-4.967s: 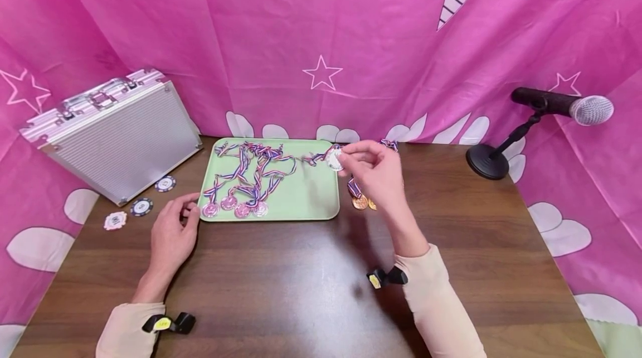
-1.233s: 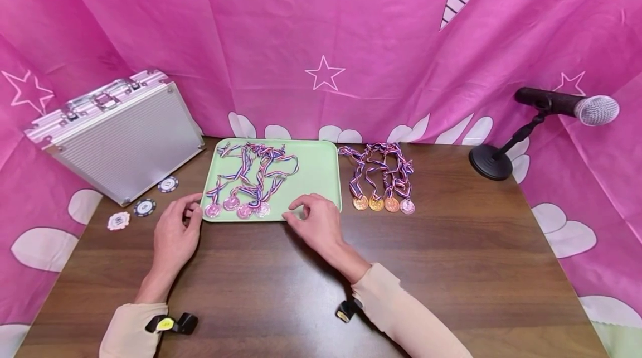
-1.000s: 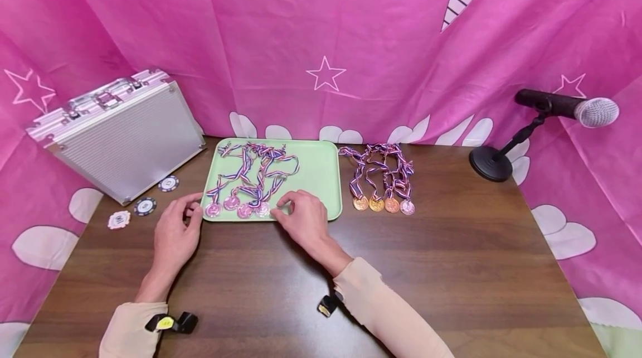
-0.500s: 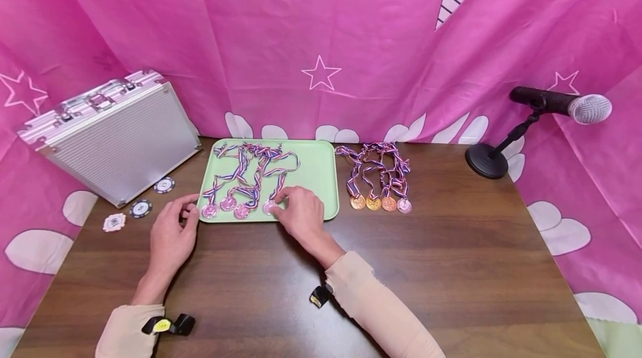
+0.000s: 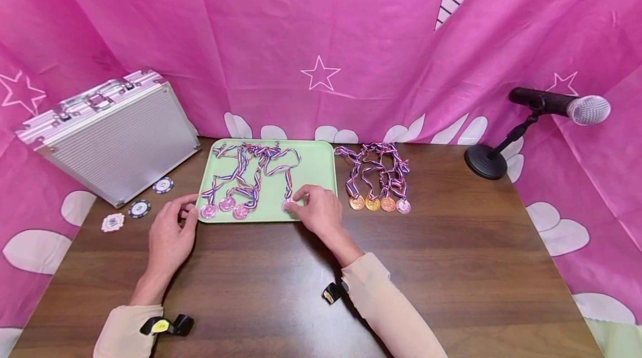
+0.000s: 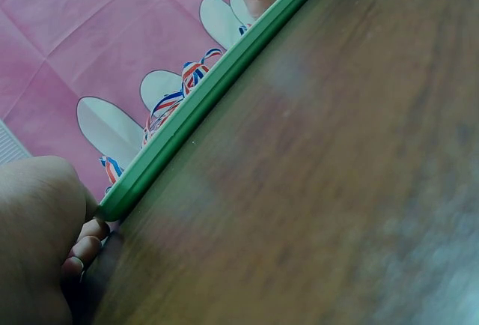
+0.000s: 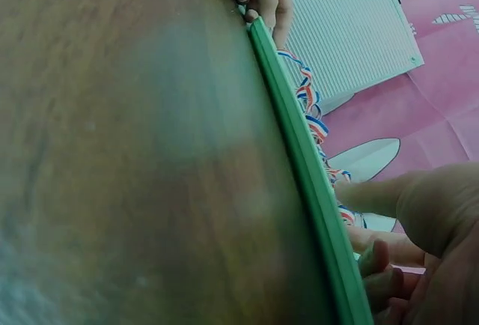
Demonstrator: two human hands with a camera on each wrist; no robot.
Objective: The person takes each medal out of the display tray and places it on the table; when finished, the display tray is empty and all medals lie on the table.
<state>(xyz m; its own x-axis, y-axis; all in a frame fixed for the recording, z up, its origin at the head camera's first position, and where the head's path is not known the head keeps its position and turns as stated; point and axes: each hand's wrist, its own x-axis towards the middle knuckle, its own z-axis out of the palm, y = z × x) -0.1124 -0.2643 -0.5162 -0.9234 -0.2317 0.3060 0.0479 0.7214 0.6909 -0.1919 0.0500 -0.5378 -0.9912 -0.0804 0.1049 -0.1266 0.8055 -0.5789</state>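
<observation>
My right hand (image 5: pixel 321 210) pinches a silver-coloured medal (image 5: pixel 288 205) between thumb and fingers, over the front part of a green tray (image 5: pixel 321 179). Its striped red, white and blue ribbon (image 5: pixel 288 179) trails back into the tangle on the tray. Further left on the tray lie more silver-coloured medals (image 5: pixel 241 211) with their ribbons. My left hand (image 5: pixel 173 232) grips the tray's front left corner; in the left wrist view, the left hand (image 6: pixel 45 213) has its thumb against the green rim (image 6: pixel 172 130). The rim hides the medals in both wrist views.
Right of the tray lie several ribboned medals in a row, including a gold-coloured medal (image 5: pixel 372 203) and a silver-coloured medal (image 5: pixel 403 206). A metal case (image 5: pixel 120 140) stands at left, with poker chips (image 5: pixel 139 208) before it. A microphone (image 5: pixel 546 102) on a stand is at right.
My right hand came back from beside the tray, took the rightmost silver-coloured medal on it and drew it rightward, pulling its ribbon straighter. My left hand stays at the tray's corner.
</observation>
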